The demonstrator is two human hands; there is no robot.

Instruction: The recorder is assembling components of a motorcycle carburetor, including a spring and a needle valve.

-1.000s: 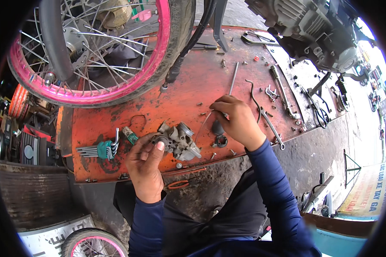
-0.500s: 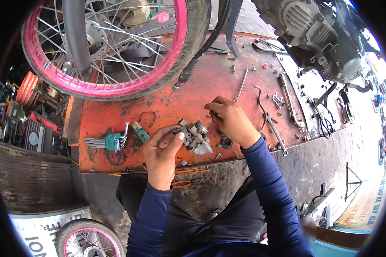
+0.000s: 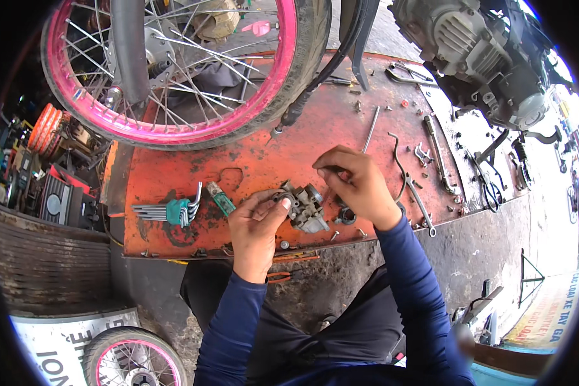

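My left hand [image 3: 258, 228] is closed on a grey metal carburetor [image 3: 307, 215], its thumb and fingers gripping the left end. The carburetor is held over the near part of the red worktop. Just right of it, my right hand [image 3: 361, 186] is raised with fingers curled together in a pinch. What they hold, if anything, is mostly hidden; a small reddish bit shows at the fingers. A dark round part [image 3: 347, 215] lies below that hand. Left of my left hand are a green and whitish block-shaped item [image 3: 220, 198] and a hex key set [image 3: 174, 211] in a teal holder.
The stained red worktop [image 3: 193, 167] carries a ratchet wrench [image 3: 437, 151], a combination spanner [image 3: 421, 206], a bent rod [image 3: 397, 161], a thin metal rod [image 3: 371, 128] and scattered bolts. A pink-rimmed wheel [image 3: 289, 77] overhangs the far left; an engine [image 3: 476, 58] hangs far right.
The whole view has shifted slightly, so the scene sits further right. My left hand keeps its grip on the carburetor. The right hand's fingers have curled a little more, still beside it.
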